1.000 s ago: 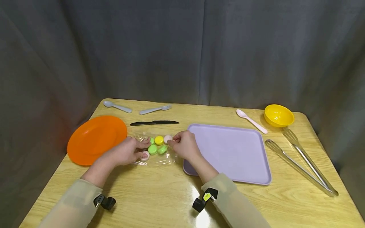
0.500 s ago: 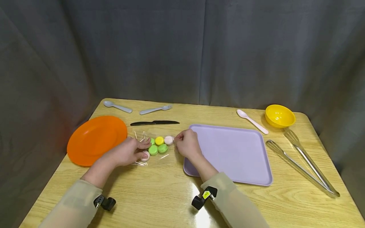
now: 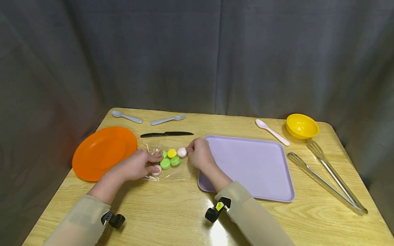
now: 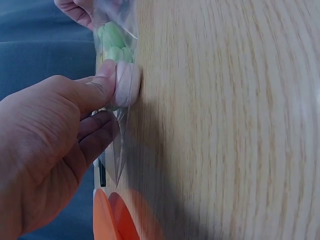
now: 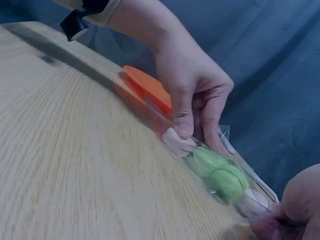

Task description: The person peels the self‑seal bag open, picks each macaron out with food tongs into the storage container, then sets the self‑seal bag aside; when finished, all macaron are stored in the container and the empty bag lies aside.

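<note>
A clear plastic bag [image 3: 176, 175] lies on the table with several macarons inside, among them a yellow one [image 3: 172, 153], a green one [image 3: 165, 164] and pale pink ones. My left hand [image 3: 142, 164] grips the bag's left part, its thumb on a pale pink macaron [image 4: 128, 84] through the film and its fingers by a green one. At the bag's right end, beside another pale pink macaron [image 3: 182, 152], my right hand [image 3: 201, 154] pinches the film between thumb and fingers. The right wrist view shows the green macarons [image 5: 227, 184] between both hands.
An orange plate [image 3: 104, 153] sits left of the bag, a lilac tray [image 3: 249, 167] right. Behind lie a black knife [image 3: 167, 134], grey fork [image 3: 167, 120] and grey spoon [image 3: 127, 117]. Farther right are a pink spoon [image 3: 272, 132], yellow bowl [image 3: 302, 126] and metal tongs [image 3: 329, 181].
My right hand has shifted a little right, from over the pale pink macaron to the film at the bag's right end. My left hand has stayed in place.
</note>
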The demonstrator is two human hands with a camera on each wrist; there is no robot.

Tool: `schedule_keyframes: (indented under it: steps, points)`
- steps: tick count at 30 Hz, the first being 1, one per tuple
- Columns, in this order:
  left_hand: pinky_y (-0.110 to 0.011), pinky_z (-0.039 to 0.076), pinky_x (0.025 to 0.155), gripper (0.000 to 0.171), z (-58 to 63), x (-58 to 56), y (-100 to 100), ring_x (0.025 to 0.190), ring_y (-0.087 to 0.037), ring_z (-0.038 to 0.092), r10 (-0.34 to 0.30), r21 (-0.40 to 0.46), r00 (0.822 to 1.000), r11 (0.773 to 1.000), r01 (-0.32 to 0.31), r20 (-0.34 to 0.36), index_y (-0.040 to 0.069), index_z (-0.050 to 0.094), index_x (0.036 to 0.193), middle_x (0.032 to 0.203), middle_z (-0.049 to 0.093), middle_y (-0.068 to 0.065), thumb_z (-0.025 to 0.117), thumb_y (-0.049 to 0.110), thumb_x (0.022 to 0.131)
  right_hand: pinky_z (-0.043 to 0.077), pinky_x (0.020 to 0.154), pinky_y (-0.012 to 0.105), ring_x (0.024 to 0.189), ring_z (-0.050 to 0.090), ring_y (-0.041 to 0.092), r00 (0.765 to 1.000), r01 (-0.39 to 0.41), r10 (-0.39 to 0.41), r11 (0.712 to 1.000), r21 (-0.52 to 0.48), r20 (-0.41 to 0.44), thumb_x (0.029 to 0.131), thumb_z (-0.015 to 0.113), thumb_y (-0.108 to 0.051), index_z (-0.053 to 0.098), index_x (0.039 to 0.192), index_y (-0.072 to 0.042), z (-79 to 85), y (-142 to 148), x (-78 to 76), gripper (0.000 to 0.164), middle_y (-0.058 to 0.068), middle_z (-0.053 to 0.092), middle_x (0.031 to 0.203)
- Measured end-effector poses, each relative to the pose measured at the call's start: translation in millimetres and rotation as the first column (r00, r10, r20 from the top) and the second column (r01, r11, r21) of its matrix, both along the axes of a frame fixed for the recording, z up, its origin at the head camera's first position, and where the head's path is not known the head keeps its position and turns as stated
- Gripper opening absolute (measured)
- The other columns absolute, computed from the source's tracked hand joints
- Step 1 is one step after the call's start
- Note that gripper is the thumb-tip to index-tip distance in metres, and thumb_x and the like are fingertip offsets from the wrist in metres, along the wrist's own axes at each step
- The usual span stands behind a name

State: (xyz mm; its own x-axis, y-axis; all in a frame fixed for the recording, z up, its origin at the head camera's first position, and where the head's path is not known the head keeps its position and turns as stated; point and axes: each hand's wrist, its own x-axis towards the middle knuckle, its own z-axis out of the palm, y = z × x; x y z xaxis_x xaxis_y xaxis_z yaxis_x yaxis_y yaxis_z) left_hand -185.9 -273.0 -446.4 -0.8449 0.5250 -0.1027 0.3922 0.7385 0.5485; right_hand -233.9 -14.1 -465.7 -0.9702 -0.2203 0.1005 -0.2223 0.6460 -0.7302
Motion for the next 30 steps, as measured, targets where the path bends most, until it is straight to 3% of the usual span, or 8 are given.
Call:
schedule_keyframes:
  steps: [5,11,15,19,22,25,28,30]
  points:
    - [-0.052,0.044,0.11,0.052,-0.3,-0.2,1,0.139,-0.038,0.05,0.012,-0.005,1.0,1.0,-0.012,-0.002,-0.003,0.064,0.139,0.147,0.055,-0.02,0.084,0.012,0.093,0.051,0.054,0.029,0.055,0.059,0.015,0.998,0.061,-0.059,0.998,-0.031,0.036,0.1,0.066,-0.002,0.067,0.068,-0.009,-1.0,6,3.0,0.033,0.002,0.064,0.066]
    - [-0.053,0.044,0.11,0.053,0.2,1.0,2,0.139,-0.038,0.05,0.018,0.003,1.0,1.0,-0.018,0.001,-0.003,0.064,0.139,0.147,0.055,-0.02,0.084,0.013,0.093,0.056,0.064,0.031,0.067,0.066,0.017,0.998,0.039,-0.039,0.999,-0.004,-0.04,0.097,0.071,-0.001,0.076,0.083,-0.003,3.8,16,6.4,0.015,0.005,0.071,0.076]
    - [-0.054,0.044,0.11,0.051,-0.2,2.0,0,0.139,-0.04,0.05,0.015,0.013,1.0,1.0,-0.015,-0.002,-0.005,0.064,0.138,0.147,0.055,-0.021,0.082,0.012,0.094,0.058,0.072,0.032,0.08,0.071,0.02,0.993,-0.027,0.028,1.0,0.015,-0.111,0.097,0.074,-0.001,0.076,0.098,0.002,7.0,24,8.6,0.004,0.008,0.075,0.087]
    - [-0.054,0.045,0.109,0.051,-0.4,2.8,0,0.138,-0.04,0.05,0.005,0.023,1.0,1.0,-0.004,-0.017,-0.006,0.063,0.138,0.146,0.055,-0.023,0.082,0.012,0.094,0.059,0.078,0.033,0.088,0.07,0.022,0.966,-0.178,0.192,0.98,0.092,-0.171,0.095,0.077,-0.001,0.074,0.106,0.003,7.6,36,15.2,0.012,0.01,0.074,0.098]
    - [-0.054,0.045,0.109,0.052,-0.7,4.5,-3,0.14,-0.04,0.049,0.005,0.016,1.0,1.0,-0.005,-0.031,-0.005,0.063,0.139,0.147,0.054,-0.022,0.082,0.013,0.095,0.057,0.086,0.038,0.096,0.069,0.024,0.905,-0.3,0.357,0.921,0.25,-0.23,0.094,0.08,-0.009,0.075,0.107,0.001,5.6,41,21.1,0.017,0.011,0.072,0.106]
    - [-0.053,0.046,0.109,0.051,-0.6,7.1,-4,0.141,-0.04,0.046,0.006,-0.005,0.999,1.0,-0.006,-0.05,-0.004,0.063,0.141,0.15,0.052,-0.021,0.08,0.016,0.097,0.049,0.105,0.047,0.114,0.065,0.027,0.849,-0.356,0.481,0.826,0.437,-0.218,0.097,0.08,-0.028,0.074,0.106,-0.005,3.1,42,26.9,0.026,0.01,0.071,0.119]
    - [-0.051,0.05,0.105,0.049,-0.4,9.4,-2,0.143,-0.038,0.046,0.005,-0.015,0.998,1.0,-0.006,-0.057,-0.002,0.064,0.141,0.152,0.051,-0.019,0.078,0.019,0.099,0.034,0.12,0.055,0.134,0.057,0.029,0.827,-0.388,0.543,0.737,0.553,-0.143,0.1,0.074,-0.045,0.073,0.118,-0.004,0.3,43,32.1,0.044,0.013,0.066,0.137]
    - [-0.051,0.05,0.105,0.046,-0.4,10.8,-1,0.143,-0.037,0.046,0.007,-0.022,0.998,1.0,-0.008,-0.067,-0.001,0.066,0.14,0.153,0.051,-0.019,0.076,0.021,0.101,0.024,0.123,0.058,0.143,0.049,0.029,0.822,-0.406,0.561,0.696,0.592,-0.096,0.101,0.069,-0.052,0.069,0.13,-0.003,-1.3,44,35.1,0.057,0.014,0.059,0.149]
